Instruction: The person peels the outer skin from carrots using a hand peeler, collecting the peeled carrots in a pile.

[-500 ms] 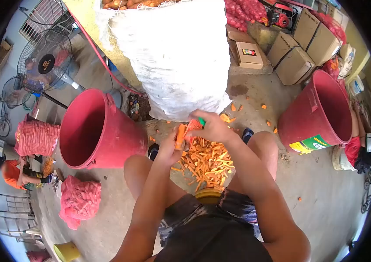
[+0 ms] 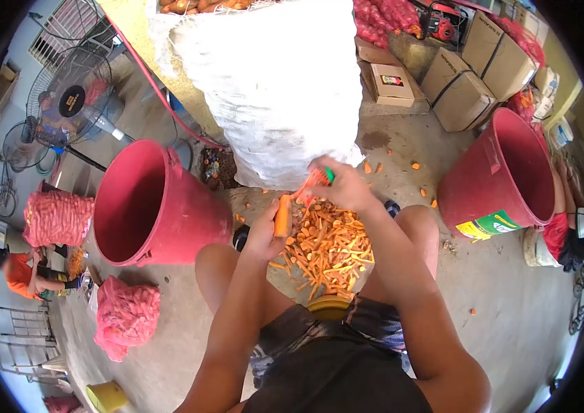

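My left hand is closed around an orange carrot, held upright over the pile between my knees. My right hand grips a red-orange peeler with a green part showing near the thumb. The peeler's front end points toward the carrot's top. Beneath both hands lies a heap of orange carrot peelings and short pieces, with the rim of a yellow container showing at its near side.
Large red bins stand at left and right. A tall white sack stands ahead. Filled pink mesh bags and a standing fan are at left, with a seated person beyond. Cardboard boxes stand at back right.
My right hand and the peeler have moved a little to the right and up, away from the carrot. More of the carrot shows now. My left hand has barely moved.
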{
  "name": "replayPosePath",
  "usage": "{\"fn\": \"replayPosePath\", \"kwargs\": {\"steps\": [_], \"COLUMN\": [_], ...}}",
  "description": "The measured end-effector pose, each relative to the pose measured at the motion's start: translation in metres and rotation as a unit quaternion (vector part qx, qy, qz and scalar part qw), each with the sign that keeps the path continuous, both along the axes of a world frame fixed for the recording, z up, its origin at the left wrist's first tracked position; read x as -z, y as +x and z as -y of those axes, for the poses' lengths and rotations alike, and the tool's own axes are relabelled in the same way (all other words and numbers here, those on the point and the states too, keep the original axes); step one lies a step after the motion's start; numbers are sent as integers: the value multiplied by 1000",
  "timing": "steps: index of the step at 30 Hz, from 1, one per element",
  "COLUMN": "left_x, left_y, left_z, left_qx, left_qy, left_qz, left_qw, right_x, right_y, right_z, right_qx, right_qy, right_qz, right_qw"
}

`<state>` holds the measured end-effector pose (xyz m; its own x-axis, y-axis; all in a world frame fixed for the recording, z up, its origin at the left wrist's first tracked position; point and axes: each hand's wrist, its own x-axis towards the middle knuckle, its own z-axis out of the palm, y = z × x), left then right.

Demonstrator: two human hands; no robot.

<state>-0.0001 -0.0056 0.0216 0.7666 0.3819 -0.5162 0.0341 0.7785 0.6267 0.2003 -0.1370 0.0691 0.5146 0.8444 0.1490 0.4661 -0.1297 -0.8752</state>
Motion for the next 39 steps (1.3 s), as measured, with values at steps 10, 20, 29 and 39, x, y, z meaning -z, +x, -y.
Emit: {"fn": "replayPosePath", "kwargs": {"steps": [10, 20, 29, 39], "left_x": [-18, -3, -9, 1], "left_y": [0, 2, -4, -5], "left_z": [10, 0, 3, 2], "left_qx": [43, 9, 52, 77], "left_qy": [11, -43, -1, -6], "left_qz": [26, 20, 61, 38], "left_qw": [999, 999, 997, 996], "right_x": [7, 8, 9, 14], "right_y": [21, -21, 17, 17], "right_z": [1, 0, -1, -1], "right_qx": [-17, -113, 13, 30], "right_qy": [10, 94, -7, 27], "right_qz": [13, 83, -74, -24], "right_qw": [1000, 986, 997, 999]}}
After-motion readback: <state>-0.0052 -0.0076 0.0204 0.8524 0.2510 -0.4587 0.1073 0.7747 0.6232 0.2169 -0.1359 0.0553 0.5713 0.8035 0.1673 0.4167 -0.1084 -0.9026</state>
